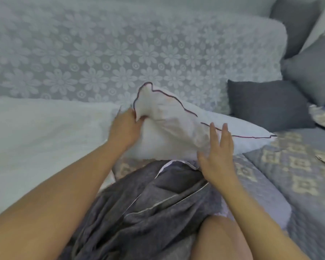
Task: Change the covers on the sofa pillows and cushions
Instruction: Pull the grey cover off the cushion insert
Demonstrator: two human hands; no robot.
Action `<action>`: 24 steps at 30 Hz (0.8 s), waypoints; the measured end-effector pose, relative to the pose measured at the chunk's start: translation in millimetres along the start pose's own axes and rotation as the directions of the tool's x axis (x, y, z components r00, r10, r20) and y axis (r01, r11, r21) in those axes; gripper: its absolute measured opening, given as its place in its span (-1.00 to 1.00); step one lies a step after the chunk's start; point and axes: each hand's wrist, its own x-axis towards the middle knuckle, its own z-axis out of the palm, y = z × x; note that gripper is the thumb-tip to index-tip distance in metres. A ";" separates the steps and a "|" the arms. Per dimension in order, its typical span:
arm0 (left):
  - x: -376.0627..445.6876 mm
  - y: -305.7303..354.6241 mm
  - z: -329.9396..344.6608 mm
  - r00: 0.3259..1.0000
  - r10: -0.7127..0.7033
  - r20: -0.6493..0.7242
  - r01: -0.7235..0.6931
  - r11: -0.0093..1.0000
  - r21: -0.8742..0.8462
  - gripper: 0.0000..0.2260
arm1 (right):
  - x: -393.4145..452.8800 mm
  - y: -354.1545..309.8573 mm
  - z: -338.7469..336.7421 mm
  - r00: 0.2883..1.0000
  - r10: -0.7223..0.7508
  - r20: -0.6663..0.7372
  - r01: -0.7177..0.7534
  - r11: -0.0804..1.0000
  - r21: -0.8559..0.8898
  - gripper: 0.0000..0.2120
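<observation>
A sofa [298, 166] with a flowery lace back [101, 53] fills the view. A white pillow [169, 128] lies on the seat, in the middle. The left hand [125, 126] pinches its loose white cover at the top corner. The right hand [217, 152] lies flat and open against the pillow. A gray cover [148, 212] sits crumpled just below, near the person.

- This was a home living room, on a sofa [298, 166] with a patterned seat cover.
- A floral lace throw [120, 53] draped its backrest.
- Grey cushions [266, 104] were piled at the far right.
</observation>
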 end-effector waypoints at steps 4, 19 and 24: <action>39.2 -37.8 7.5 0.872 -0.469 -0.140 0.411 0.858 -0.308 -0.53 | 37.4 -6.1 8.7 0.991 0.012 0.130 -0.026 0.994 0.103 -0.22; 26.3 -131.8 68.1 0.901 -0.401 0.163 0.330 0.880 0.341 -0.28 | 64.4 39.7 142.6 0.731 0.150 0.666 -0.178 0.984 -0.026 -0.33; -61.1 -102.6 49.4 0.934 -0.312 0.171 0.260 0.927 0.270 -0.34 | -16.9 59.1 148.4 0.766 0.054 0.640 0.041 0.990 -0.133 -0.27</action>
